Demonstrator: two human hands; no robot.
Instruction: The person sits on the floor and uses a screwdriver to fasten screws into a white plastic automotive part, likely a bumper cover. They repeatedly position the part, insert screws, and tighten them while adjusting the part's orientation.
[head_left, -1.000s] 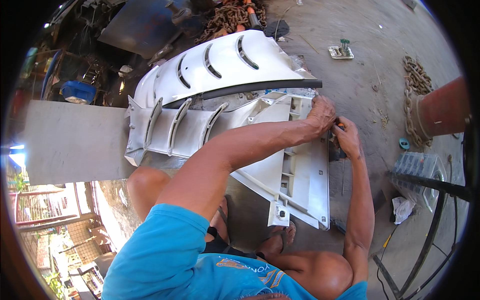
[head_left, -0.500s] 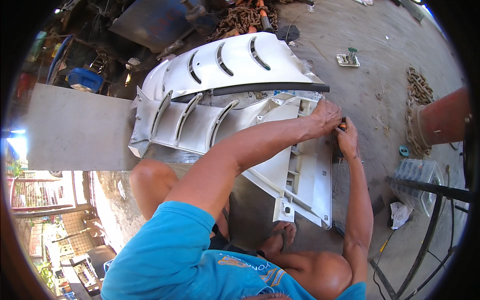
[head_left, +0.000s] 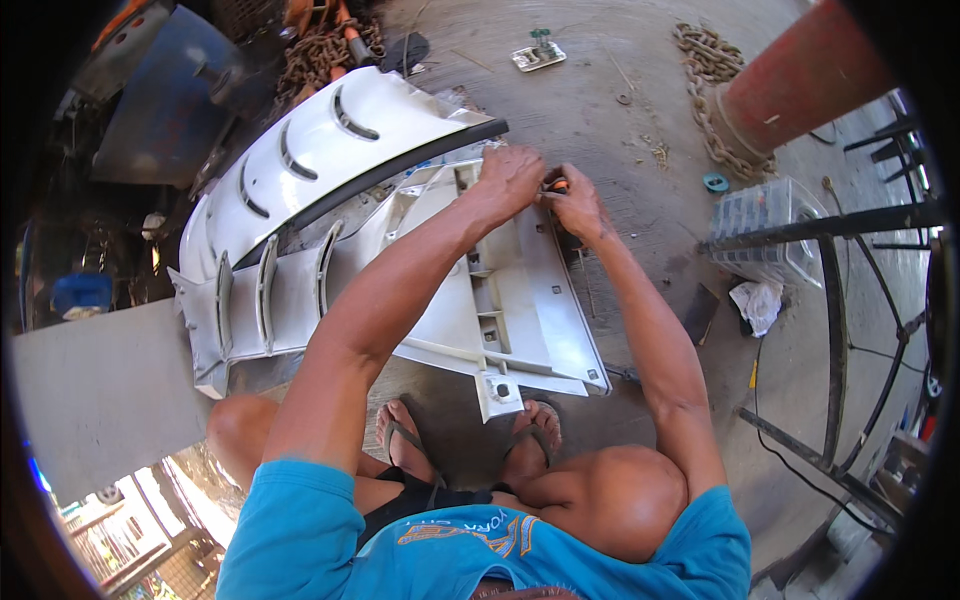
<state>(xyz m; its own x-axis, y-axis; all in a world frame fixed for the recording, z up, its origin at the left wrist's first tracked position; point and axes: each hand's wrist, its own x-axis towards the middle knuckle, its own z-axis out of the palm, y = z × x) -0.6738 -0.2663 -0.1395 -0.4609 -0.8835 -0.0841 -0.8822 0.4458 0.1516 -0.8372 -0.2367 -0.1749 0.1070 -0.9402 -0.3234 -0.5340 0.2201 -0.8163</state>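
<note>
A large white plastic body panel (head_left: 440,290) with curved vent fins and a ribbed underside lies on the floor in front of me. At its far right corner my left hand (head_left: 513,178) is closed over the edge, fingertips partly hidden. My right hand (head_left: 578,206) is right beside it, closed around a tool with a black-and-orange handle (head_left: 558,186). The tool's working end cannot be made out. Behind lies a second white panel (head_left: 330,140) with three curved slots and a black strip (head_left: 385,170) along its near edge.
A grey flat board (head_left: 100,385) extends to the left. Rusty chain (head_left: 705,55) lies around a red post (head_left: 800,80) at far right. A clear plastic organizer box (head_left: 765,225) stands near a black metal frame (head_left: 830,320). A small white tray (head_left: 538,57) sits on the floor beyond.
My view has turned, so the panels appear further left and at a different angle. Both hands stay at the panel's corner, the right one still on the tool.
</note>
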